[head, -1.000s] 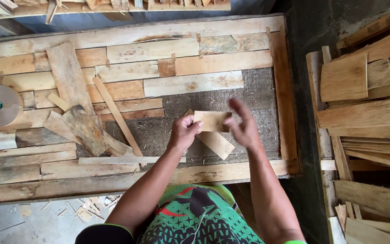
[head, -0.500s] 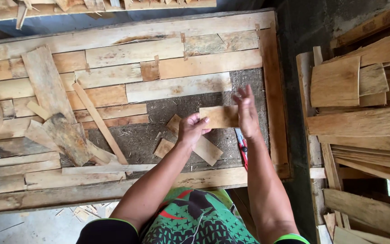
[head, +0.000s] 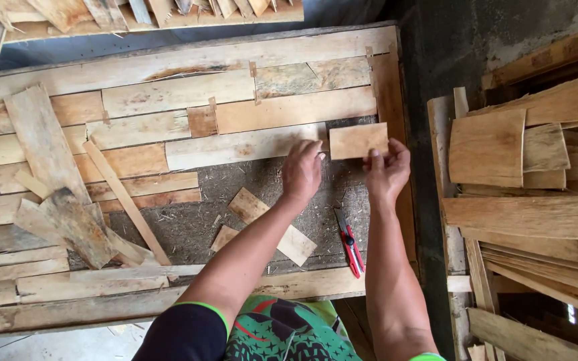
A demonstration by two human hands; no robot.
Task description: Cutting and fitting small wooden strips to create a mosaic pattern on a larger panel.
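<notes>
A small rectangular wood piece (head: 358, 140) lies flat at the right end of a row of thin wood strips inside a wooden frame (head: 388, 87). My left hand (head: 302, 170) presses its fingertips against the piece's left edge, where it meets a long strip (head: 242, 147). My right hand (head: 387, 172) touches the piece's lower right edge with thumb and fingers. Neither hand lifts it. Below my hands the grey board (head: 269, 184) shows bare.
A red-handled cutter (head: 350, 244) lies on the grey board by my right forearm. Two loose wood offcuts (head: 272, 224) lie under my left forearm. Loose slats pile at left (head: 55, 194). Stacked wood sheets (head: 516, 174) fill the right side.
Both hands carried the small wood piece up and to the right, from the grey middle area into the gap at the row's right end, and laid it flat.
</notes>
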